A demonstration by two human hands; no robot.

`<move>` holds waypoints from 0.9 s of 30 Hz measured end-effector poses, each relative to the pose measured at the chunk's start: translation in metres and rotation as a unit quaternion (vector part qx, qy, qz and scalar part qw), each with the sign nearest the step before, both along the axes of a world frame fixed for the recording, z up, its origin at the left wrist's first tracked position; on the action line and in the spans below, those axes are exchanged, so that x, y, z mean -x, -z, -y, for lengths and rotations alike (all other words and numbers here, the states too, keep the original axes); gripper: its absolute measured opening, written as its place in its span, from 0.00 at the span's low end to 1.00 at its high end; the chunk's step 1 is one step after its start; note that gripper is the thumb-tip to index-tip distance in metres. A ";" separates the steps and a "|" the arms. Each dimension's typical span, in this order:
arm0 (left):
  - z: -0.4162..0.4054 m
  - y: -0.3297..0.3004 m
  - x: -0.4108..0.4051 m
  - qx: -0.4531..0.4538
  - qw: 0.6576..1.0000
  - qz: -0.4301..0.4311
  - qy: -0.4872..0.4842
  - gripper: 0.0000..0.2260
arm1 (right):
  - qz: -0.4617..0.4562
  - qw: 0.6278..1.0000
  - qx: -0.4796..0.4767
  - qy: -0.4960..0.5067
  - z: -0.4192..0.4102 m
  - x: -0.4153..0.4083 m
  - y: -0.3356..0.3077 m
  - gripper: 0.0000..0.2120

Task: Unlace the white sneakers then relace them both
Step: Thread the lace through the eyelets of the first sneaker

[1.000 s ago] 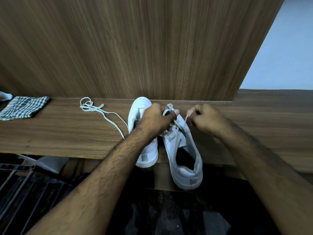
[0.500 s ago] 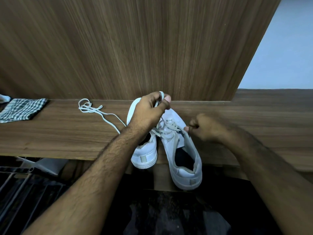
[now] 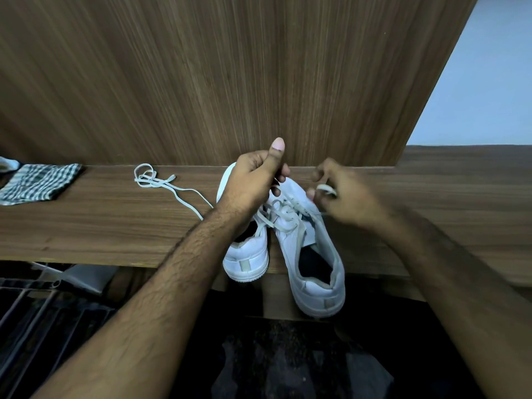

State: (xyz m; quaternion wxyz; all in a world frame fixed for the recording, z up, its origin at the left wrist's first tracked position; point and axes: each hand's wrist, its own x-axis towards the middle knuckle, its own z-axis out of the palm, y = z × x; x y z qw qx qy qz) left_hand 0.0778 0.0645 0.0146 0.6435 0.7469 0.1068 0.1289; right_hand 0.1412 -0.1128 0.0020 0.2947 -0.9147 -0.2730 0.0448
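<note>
At the centre of the frame, two white sneakers (image 3: 288,243) are sitting on the desk (image 3: 100,226) while the left hand (image 3: 253,180) and right hand (image 3: 342,194) are each pinching a lace end (image 3: 326,189), seemingly to draw the right shoe's lacing through.

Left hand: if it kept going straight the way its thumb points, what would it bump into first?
Probably the upright wooden panel behind the shelf. The left hand, gripping the lace, has nothing visible between thumb and panel, though depth is unclear.

Head-worn view, facing forward and down, close above shelf (image 3: 115,226)
</note>
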 end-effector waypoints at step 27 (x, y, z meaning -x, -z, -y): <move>0.002 0.019 0.015 -0.294 0.918 -0.241 0.111 0.25 | -0.084 0.985 0.134 -0.068 0.011 -0.003 0.001 0.19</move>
